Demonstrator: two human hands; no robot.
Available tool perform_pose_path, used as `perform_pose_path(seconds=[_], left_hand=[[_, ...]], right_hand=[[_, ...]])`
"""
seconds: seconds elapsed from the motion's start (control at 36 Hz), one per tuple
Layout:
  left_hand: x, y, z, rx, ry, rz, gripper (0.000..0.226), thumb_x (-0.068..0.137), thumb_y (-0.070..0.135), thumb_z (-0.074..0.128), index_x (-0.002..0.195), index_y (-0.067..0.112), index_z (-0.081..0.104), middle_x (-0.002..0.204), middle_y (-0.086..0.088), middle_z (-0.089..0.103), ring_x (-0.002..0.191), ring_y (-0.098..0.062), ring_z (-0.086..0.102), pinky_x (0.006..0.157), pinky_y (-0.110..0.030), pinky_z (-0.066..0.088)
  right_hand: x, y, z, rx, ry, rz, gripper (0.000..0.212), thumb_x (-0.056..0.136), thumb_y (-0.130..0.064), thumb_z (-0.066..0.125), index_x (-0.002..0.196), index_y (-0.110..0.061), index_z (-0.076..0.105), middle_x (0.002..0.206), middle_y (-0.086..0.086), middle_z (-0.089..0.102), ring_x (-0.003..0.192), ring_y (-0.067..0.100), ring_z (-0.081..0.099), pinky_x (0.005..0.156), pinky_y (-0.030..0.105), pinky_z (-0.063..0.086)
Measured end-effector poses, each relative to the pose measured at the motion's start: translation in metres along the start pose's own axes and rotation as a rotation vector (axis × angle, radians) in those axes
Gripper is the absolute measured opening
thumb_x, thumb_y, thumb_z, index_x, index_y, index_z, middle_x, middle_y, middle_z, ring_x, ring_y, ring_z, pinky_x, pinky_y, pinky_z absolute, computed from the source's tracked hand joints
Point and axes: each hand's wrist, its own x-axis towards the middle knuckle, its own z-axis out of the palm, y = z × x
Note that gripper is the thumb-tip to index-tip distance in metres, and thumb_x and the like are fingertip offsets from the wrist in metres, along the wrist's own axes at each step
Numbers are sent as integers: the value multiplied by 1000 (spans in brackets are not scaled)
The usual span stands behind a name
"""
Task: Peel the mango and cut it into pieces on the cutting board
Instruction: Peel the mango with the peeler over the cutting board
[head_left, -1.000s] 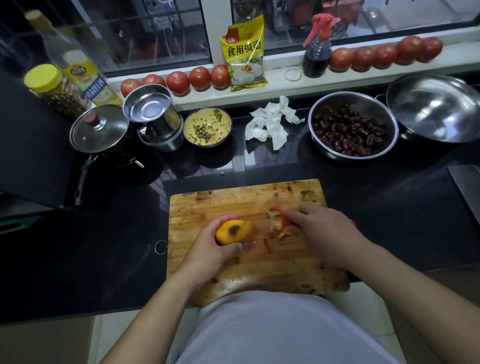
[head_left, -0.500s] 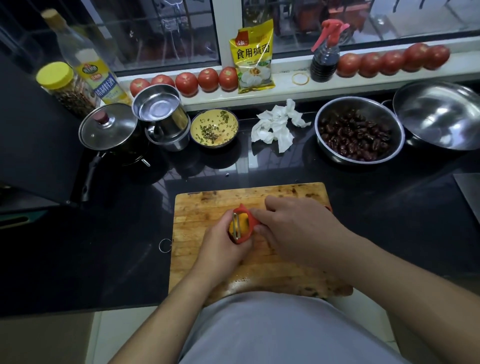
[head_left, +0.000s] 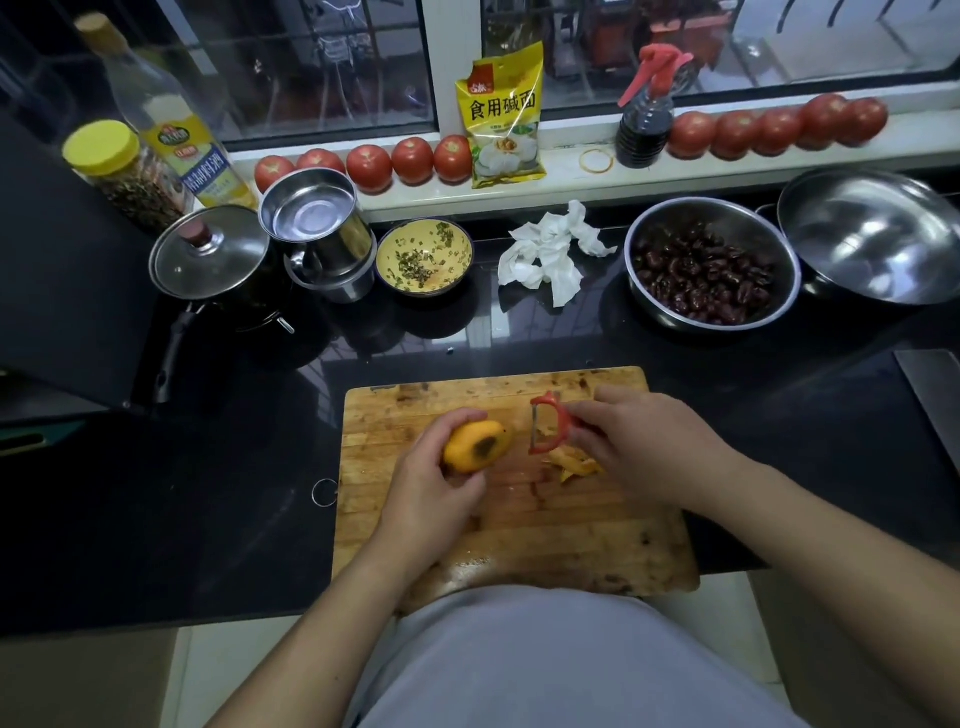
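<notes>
A small yellow-orange mango (head_left: 475, 446) with a dark spot sits in my left hand (head_left: 431, 488), held just above the wooden cutting board (head_left: 519, 545). My right hand (head_left: 644, 447) grips a red peeler (head_left: 546, 423) by its handle, blade upright, a short gap to the right of the mango. A few yellow peel strips (head_left: 574, 465) lie on the board under the peeler. My fingers hide the mango's lower left side.
Beyond the board on the black counter stand a lidded pot (head_left: 208, 260), a steel mug (head_left: 317, 228), a small bowl of herbs (head_left: 423, 257), crumpled tissue (head_left: 550, 254), a bowl of dark dates (head_left: 709, 270) and an empty steel bowl (head_left: 872, 234). Tomatoes (head_left: 389, 163) line the sill.
Half a second ago the peeler was pressed against the mango. It has since swept off to the right, and fresh peel lies on the board. The left hand still holds the mango.
</notes>
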Motion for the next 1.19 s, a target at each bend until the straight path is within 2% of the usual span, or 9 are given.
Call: perform_pose_path(seconds=[0.14,0.28,0.44,0.64,0.75,0.94,1.0,1.11,1.19], left_hand=[[-7,-2,5,-84,-28,-62,63,87,-8,70,123,43,63,119,32,60,113,11,55,89,-17,53],[-12,2,12,-164,-39,-80,63,87,-14,67,124,37,64,116,34,62,109,6,61,91,-26,58],[-11,11,9,-265,-41,-127,55,79,4,86,114,40,65,107,29,70,99,3,67,79,-17,57],[-12,15,8,-254,-80,-149,52,81,6,85,118,37,66,107,30,71,97,4,68,80,-17,56],[-15,12,11,-230,-81,-162,50,82,8,85,115,41,67,108,34,68,100,10,63,79,-13,54],[-20,6,17,-262,-74,-178,45,83,2,83,113,33,70,109,17,68,91,12,62,74,-11,52],[-20,5,16,-290,-57,-198,44,83,6,83,114,34,70,111,15,65,93,8,62,73,-13,54],[-15,4,7,-406,-5,-249,44,84,10,82,116,39,70,119,13,60,104,-14,62,83,-36,62],[-8,6,-2,-397,-26,-230,49,82,10,84,108,49,70,125,10,57,109,-19,59,82,-34,56]], right_hand=[[-8,-1,14,188,-65,70,39,99,-49,49,135,-38,53,99,-19,53,89,3,54,79,31,53],[-17,-28,24,318,-19,53,34,100,-48,45,131,-36,56,92,-18,52,84,3,53,74,31,52],[-14,-37,16,120,21,-50,49,99,-54,31,139,-33,50,90,-15,44,72,7,47,61,25,41],[-19,-33,15,37,64,-110,45,102,-50,32,133,-27,55,87,-10,47,63,9,44,52,25,43],[-25,-26,24,18,74,-117,45,102,-50,33,134,-28,55,86,-12,48,62,7,44,52,20,35],[-34,-4,41,8,79,-82,45,103,-50,36,141,-32,50,92,-14,53,67,7,49,55,21,43],[-34,5,46,-20,54,-65,46,102,-53,34,142,-35,47,94,-15,53,68,7,50,55,22,46],[-35,36,66,-76,-28,41,50,100,-57,30,142,-37,48,96,-14,53,72,10,56,58,32,53],[-35,54,76,-106,-83,182,46,102,-55,32,140,-36,49,107,-11,57,82,14,63,66,35,56]])
